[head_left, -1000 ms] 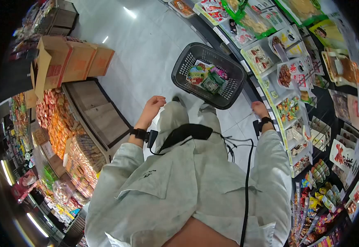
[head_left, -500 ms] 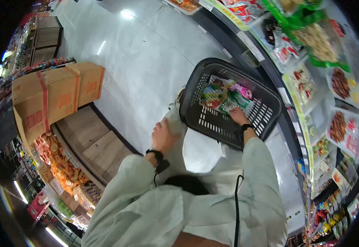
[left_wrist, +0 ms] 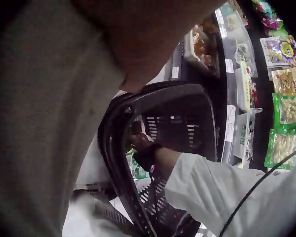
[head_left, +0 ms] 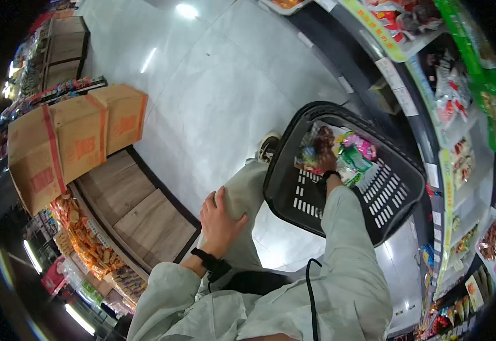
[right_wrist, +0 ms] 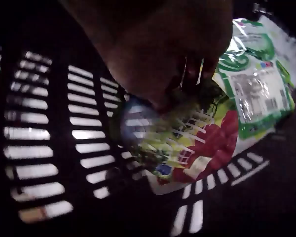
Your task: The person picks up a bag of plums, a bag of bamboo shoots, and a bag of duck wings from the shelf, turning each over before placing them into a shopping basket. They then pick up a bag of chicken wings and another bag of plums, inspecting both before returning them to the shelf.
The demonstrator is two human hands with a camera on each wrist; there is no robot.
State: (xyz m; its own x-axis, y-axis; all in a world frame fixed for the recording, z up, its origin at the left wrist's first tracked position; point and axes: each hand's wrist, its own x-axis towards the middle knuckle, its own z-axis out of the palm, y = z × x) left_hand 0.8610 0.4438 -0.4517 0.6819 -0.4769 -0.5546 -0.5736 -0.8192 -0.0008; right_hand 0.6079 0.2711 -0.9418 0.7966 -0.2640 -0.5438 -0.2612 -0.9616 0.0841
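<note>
Beside supermarket shelves (head_left: 449, 170), the right hand (head_left: 327, 163) pinches a glossy red-and-green snack packet (right_wrist: 187, 148) at eleven o'clock inside a black slotted plastic basket (head_left: 316, 204); light and likely slippery, it suits an edge grip. The left hand (head_left: 221, 219) rests flat on a pale trouser leg (head_left: 248, 187).

I read the basket (head_left: 305, 199) on the floor, just beside the shelves (head_left: 458, 119) at the right. Packets (head_left: 355, 156) lie in its far end, my right hand (head_left: 327, 162) on them. Boxes (head_left: 72, 136) sit left.

no text legible, all print blurred
</note>
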